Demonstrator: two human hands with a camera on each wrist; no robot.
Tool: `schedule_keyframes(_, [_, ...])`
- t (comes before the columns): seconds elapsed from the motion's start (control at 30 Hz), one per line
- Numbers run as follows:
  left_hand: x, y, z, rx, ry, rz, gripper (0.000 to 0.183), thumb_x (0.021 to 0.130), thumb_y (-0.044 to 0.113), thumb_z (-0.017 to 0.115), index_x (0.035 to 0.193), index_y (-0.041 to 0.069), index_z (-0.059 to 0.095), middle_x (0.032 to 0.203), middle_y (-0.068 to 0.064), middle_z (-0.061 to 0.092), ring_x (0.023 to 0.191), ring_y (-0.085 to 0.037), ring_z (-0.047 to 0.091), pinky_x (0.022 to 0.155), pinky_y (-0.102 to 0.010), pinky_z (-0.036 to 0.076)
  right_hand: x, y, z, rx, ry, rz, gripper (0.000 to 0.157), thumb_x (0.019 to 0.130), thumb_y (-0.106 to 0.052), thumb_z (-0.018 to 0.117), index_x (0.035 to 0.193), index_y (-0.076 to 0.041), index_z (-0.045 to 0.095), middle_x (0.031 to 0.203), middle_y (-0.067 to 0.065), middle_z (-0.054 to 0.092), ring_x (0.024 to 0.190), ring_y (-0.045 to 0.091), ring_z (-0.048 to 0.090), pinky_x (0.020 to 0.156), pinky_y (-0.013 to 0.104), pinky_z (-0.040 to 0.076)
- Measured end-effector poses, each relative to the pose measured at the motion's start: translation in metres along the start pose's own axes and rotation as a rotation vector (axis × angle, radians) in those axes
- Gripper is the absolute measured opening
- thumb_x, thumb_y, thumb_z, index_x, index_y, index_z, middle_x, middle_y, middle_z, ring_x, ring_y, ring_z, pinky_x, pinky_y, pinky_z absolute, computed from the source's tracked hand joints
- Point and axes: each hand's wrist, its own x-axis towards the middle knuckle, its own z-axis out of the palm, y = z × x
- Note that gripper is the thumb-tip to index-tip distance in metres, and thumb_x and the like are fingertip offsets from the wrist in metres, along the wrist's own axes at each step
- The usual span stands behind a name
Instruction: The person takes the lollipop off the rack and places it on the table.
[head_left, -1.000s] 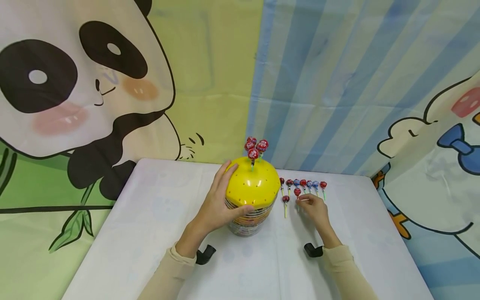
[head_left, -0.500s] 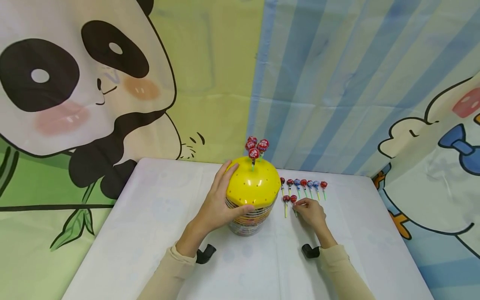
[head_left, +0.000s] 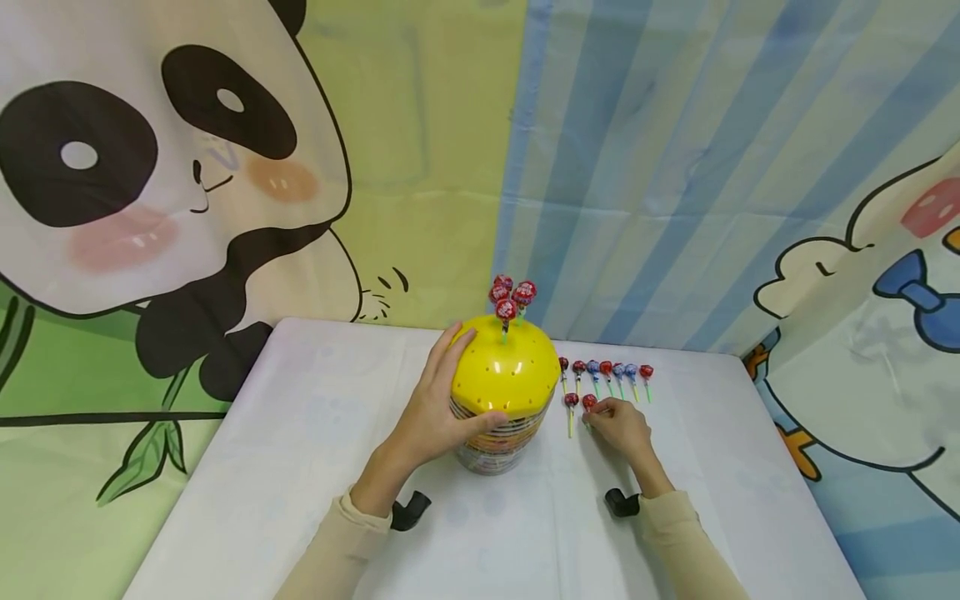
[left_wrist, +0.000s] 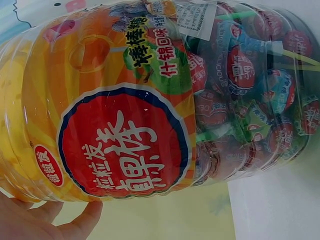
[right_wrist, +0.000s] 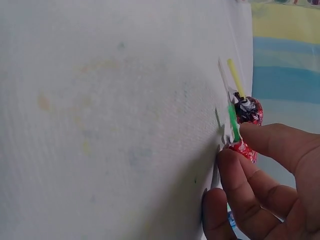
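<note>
My left hand (head_left: 431,412) grips the upper side of a clear plastic jar (head_left: 497,454), its thumb across the front below the yellow domed lid (head_left: 510,367). In the left wrist view the jar's orange label (left_wrist: 125,145) shows, with wrapped lollipops (left_wrist: 240,70) inside. Several red-wrapped lollipops (head_left: 506,309) stand upright in the lid's small holes. Right of the jar, my right hand (head_left: 622,425) pinches a red lollipop (right_wrist: 242,149) with a green stick (right_wrist: 233,122), low at the tabletop. Beside it lies a dark red lollipop (head_left: 571,400) with a yellow stick.
Behind my right hand, a row of red and blue lollipops (head_left: 606,367) lies on the white table (head_left: 517,542), heads toward the back edge. Printed curtains (head_left: 420,167) hang directly behind the table. Black wrist mounts (head_left: 411,510) sit at both sleeves.
My right hand has brought the red lollipop toward me and slightly left, from close to the back row to beside the dark red one. My left hand has stayed on the jar.
</note>
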Motion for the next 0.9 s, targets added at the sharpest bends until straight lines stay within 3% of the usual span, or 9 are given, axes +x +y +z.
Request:
schedule_keyframes(0.13, [0.000,0.000,0.000,0.000,0.003,0.002,0.104,0.077,0.061,0.079,0.159,0.037,0.019,0.165,0.013,0.004,0.144,-0.028,0.028,0.102,-0.061,0.039,0.000,0.001,-0.001,0.019,0.004,-0.016,0.026,0.088,-0.030,0.075,0.094,-0.005,0.072,0.075,0.002,0.063,0.068,0.020,0.055,0.060,0.033,0.041])
schedule_keyframes(0.33, [0.001,-0.001,-0.001,-0.005,0.002,-0.002,0.104,0.077,0.060,0.079,0.159,0.038,0.018,0.165,0.014,0.004,0.144,-0.027,0.028,0.103,-0.060,0.039,0.002,0.002,-0.002,0.025,0.014,-0.041,0.024,0.090,-0.029,0.074,0.093,-0.005,0.074,0.077,0.002,0.066,0.070,0.019,0.057,0.062,0.034,0.044])
schedule_keyframes(0.5, [0.000,-0.001,0.000,-0.004,-0.001,-0.010,0.105,0.077,0.060,0.079,0.159,0.039,0.018,0.164,0.016,0.003,0.144,-0.027,0.028,0.102,-0.060,0.040,0.001,-0.006,-0.010,0.051,0.117,-0.129,0.022,0.092,-0.025,0.071,0.098,-0.004,0.074,0.083,0.005,0.069,0.073,0.023,0.061,0.063,0.035,0.047])
schedule_keyframes(0.6, [-0.001,-0.001,0.000,-0.005,-0.004,-0.017,0.105,0.077,0.060,0.079,0.159,0.039,0.018,0.164,0.016,0.003,0.144,-0.028,0.029,0.102,-0.060,0.040,-0.006,-0.026,-0.021,0.126,0.217,-0.221,0.021,0.094,-0.025,0.071,0.102,-0.005,0.074,0.088,0.007,0.071,0.078,0.023,0.063,0.063,0.035,0.047])
schedule_keyframes(0.7, [-0.002,-0.001,0.001,-0.007,-0.008,-0.025,0.105,0.077,0.059,0.080,0.159,0.040,0.018,0.164,0.017,0.002,0.144,-0.028,0.029,0.102,-0.060,0.040,-0.019,-0.058,-0.036,0.271,0.281,-0.354,0.020,0.095,-0.025,0.071,0.106,-0.007,0.075,0.094,0.006,0.072,0.082,0.021,0.063,0.067,0.032,0.047])
schedule_keyframes(0.8, [-0.002,-0.002,0.001,-0.002,-0.007,-0.026,0.105,0.077,0.058,0.080,0.159,0.040,0.018,0.164,0.017,0.003,0.143,-0.027,0.029,0.102,-0.060,0.040,-0.037,-0.096,-0.051,0.419,0.268,-0.515,0.017,0.095,-0.018,0.071,0.109,-0.009,0.075,0.099,0.005,0.071,0.084,0.019,0.061,0.070,0.028,0.048])
schedule_keyframes(0.9, [-0.001,-0.002,0.000,0.002,-0.007,-0.022,0.105,0.077,0.058,0.080,0.159,0.039,0.017,0.164,0.017,0.003,0.144,-0.026,0.029,0.102,-0.060,0.040,-0.055,-0.133,-0.063,0.499,0.213,-0.664,0.018,0.094,-0.006,0.070,0.111,-0.008,0.074,0.103,0.007,0.070,0.086,0.017,0.060,0.072,0.026,0.048])
